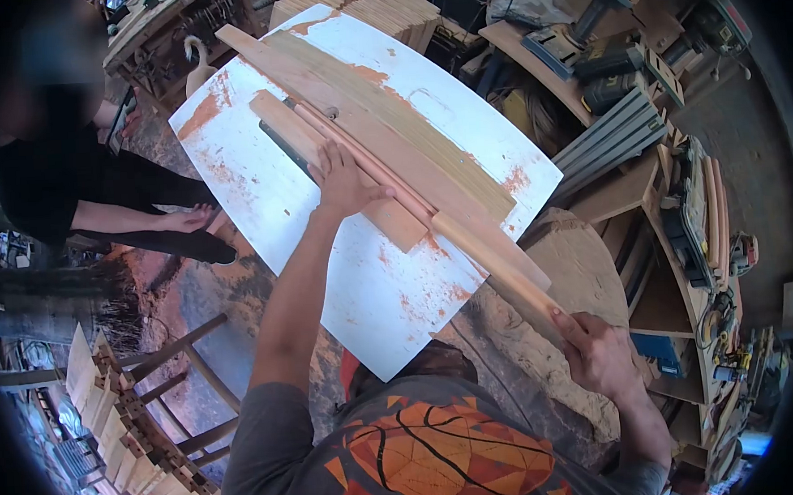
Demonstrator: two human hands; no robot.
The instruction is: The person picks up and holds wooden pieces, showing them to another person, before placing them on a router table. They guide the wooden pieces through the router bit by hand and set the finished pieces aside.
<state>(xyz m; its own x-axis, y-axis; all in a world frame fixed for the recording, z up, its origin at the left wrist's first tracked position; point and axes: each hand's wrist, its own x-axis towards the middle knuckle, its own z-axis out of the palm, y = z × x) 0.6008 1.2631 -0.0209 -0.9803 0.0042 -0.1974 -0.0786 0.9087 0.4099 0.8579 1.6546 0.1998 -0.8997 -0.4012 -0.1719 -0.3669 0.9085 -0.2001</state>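
Note:
My left hand lies with fingers spread on a short wooden board and a thin reddish wood strip beside it. My right hand is wrapped round the near end of a long narrow wood piece, whose far end meets the strip. Alongside runs a long wide board, with a greenish-brown board beyond it. All these lie on a white table dusted with reddish sawdust.
A person in dark clothes stands at the left. Stacked wood slats lie beyond the table. A round stump is near my right hand. Shelves with tools stand at the right, and a wooden frame at lower left.

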